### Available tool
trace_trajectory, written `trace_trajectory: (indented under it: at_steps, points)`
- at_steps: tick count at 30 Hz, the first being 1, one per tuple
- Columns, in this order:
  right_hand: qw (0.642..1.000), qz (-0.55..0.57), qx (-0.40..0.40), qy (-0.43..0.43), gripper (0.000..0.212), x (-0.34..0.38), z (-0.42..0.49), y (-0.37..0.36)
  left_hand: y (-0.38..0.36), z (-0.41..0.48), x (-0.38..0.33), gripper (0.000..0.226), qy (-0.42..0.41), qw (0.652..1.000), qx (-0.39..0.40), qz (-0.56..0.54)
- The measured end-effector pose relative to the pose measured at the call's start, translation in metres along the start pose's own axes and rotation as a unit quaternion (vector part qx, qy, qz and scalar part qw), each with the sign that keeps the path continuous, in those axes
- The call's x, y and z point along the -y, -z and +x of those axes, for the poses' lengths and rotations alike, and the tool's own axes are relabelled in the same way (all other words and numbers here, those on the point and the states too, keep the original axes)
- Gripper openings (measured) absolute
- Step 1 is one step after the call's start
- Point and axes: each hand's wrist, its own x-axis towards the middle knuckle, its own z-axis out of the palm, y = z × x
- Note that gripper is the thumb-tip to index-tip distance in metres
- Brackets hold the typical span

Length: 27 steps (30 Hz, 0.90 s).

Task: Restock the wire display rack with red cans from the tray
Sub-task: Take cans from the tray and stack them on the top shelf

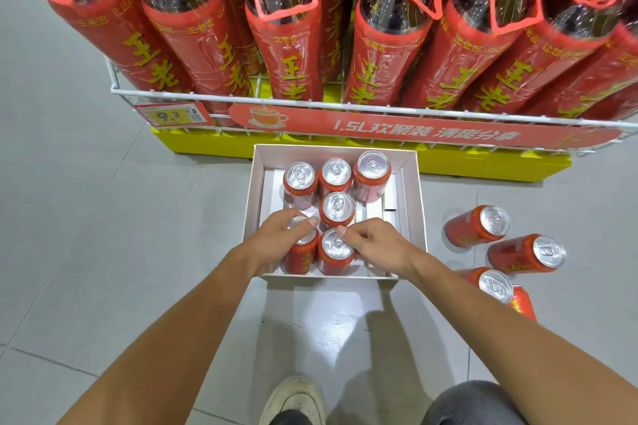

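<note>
A white cardboard tray (416, 197) sits on the floor in front of the wire display rack (214, 98). Several red cans stand upright in it, silver tops up. My left hand (281, 238) is closed over the top of the near-left can (301, 257). My right hand (374, 241) pinches the rim of the can beside it (333, 257). Other cans stand behind, one in the middle (336, 209) and three in the back row (335, 176). The tray's right half is bare.
The rack holds large red 1.5L bottles (286, 45) above a red banner and a price tag (171, 115), over a yellow base (483, 167). Three or more loose red cans (478, 226) lie on the grey tiled floor to the right. My shoe (297, 400) is below.
</note>
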Motion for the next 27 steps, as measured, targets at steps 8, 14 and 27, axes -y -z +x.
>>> trace_trajectory:
  at_steps: [8, 14, 27]
  points:
    - [1.0, 0.011, -0.008, 0.0, 0.06, 0.005, -0.009, 0.01, -0.006, -0.005, -0.003, 0.027, -0.01, 1.0, -0.005, -0.029]
    - [0.992, 0.12, -0.023, -0.032, 0.072, 0.02, -0.017, 0.03, -0.007, -0.015, -0.031, 0.021, -0.057, 0.998, -0.017, 0.014]
    - [0.984, 0.081, -0.156, -0.004, 0.074, 0.08, -0.011, 0.074, 0.002, -0.012, -0.12, 0.021, -0.193, 0.976, -0.098, -0.002]
